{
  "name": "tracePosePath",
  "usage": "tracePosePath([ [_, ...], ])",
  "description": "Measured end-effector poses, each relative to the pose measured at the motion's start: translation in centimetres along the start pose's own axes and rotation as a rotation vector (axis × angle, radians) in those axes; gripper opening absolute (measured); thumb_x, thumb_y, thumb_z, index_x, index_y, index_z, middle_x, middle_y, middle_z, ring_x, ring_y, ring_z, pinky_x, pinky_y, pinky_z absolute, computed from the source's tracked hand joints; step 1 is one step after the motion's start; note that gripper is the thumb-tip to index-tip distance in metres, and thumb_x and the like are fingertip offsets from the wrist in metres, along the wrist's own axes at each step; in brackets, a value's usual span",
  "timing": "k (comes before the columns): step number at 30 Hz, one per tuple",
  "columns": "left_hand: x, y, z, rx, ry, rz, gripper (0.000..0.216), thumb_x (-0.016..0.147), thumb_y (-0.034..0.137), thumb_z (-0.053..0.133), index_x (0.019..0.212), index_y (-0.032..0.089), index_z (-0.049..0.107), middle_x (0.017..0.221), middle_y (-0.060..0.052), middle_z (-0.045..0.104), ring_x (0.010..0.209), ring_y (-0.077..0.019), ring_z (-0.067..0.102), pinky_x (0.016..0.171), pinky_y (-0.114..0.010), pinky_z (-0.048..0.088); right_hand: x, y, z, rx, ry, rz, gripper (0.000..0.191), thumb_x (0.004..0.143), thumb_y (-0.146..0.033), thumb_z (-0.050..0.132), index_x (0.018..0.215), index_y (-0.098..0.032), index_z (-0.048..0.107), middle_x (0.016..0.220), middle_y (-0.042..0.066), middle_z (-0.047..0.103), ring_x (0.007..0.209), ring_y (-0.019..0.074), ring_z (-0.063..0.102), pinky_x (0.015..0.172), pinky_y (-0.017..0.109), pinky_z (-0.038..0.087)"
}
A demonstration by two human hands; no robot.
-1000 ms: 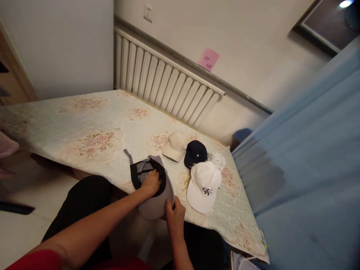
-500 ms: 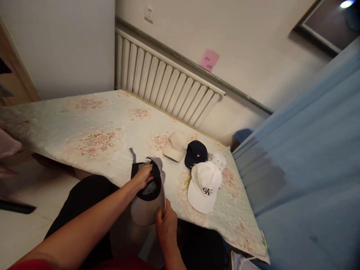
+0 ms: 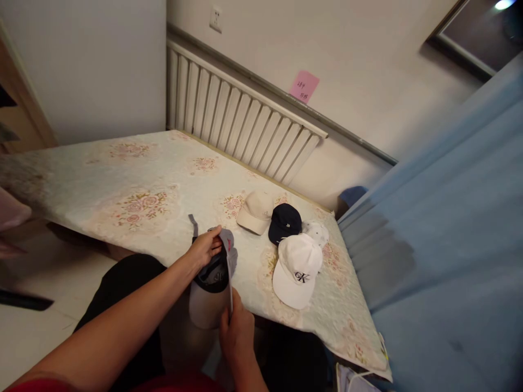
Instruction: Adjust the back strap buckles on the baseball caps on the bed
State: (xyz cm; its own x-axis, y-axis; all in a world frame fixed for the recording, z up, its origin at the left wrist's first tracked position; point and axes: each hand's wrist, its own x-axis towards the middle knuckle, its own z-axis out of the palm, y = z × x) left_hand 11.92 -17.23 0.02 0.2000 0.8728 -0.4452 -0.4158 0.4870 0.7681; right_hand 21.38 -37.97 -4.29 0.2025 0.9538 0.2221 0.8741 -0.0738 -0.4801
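I hold a grey cap [image 3: 210, 296] with a black inner band at the near edge of the floral-covered surface [image 3: 139, 185]. My left hand [image 3: 204, 247] pinches the cap's back rim by the strap. At the brim, my right hand [image 3: 235, 332] grips the cap from below. The cap stands tilted on its side, its opening facing left. To its right lies a white cap [image 3: 296, 269] with black letters, then a navy cap [image 3: 285, 222], a beige cap [image 3: 255, 211] and a small white cap [image 3: 316, 232].
A white radiator [image 3: 241, 120] runs along the far wall under a pink note [image 3: 304, 86]. Blue fabric [image 3: 445, 261] fills the right side. My dark-trousered knees [image 3: 122, 288] sit below the surface's near edge.
The grey cap has been turned from lying open side up to standing on its side. My left hand moved from inside it to its back rim; my right hand shifted left along the brim.
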Motion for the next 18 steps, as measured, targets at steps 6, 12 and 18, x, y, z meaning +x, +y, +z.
tracePosePath([
  [6,-0.8,1.6,1.2,0.000,0.007,-0.073,0.013,0.072,0.020,0.065,0.082,0.012,0.061,0.068,-0.005,0.068,0.057,-0.0156,0.063,0.058,-0.028,0.051,-0.4,-0.5,0.0,0.029,-0.004,-0.058,0.054,0.076,-0.012,0.049,0.130,-0.015,0.050,0.106,0.012,0.071,0.087,0.0277,0.070,0.073,0.035,0.054],
  [12,-2.6,3.8,2.9,0.000,-0.070,-0.034,0.012,0.070,0.003,0.051,0.073,0.014,0.056,0.054,-0.002,0.061,0.049,-0.0150,0.057,0.051,-0.027,0.049,-0.9,-1.0,0.0,0.112,-0.017,-0.158,0.065,0.074,-0.016,0.059,0.136,-0.018,0.042,0.117,0.012,0.065,0.098,0.0277,0.066,0.082,0.037,0.053],
  [18,-5.3,7.0,4.4,0.010,-0.229,0.030,0.011,0.069,0.005,0.055,0.075,0.014,0.059,0.059,-0.002,0.062,0.049,-0.0150,0.057,0.051,-0.027,0.047,-1.0,-1.4,-0.6,0.313,-0.204,-0.217,0.076,0.071,-0.030,0.073,0.139,-0.022,0.040,0.105,0.007,0.066,0.072,0.0181,0.063,0.068,0.030,0.053],
])
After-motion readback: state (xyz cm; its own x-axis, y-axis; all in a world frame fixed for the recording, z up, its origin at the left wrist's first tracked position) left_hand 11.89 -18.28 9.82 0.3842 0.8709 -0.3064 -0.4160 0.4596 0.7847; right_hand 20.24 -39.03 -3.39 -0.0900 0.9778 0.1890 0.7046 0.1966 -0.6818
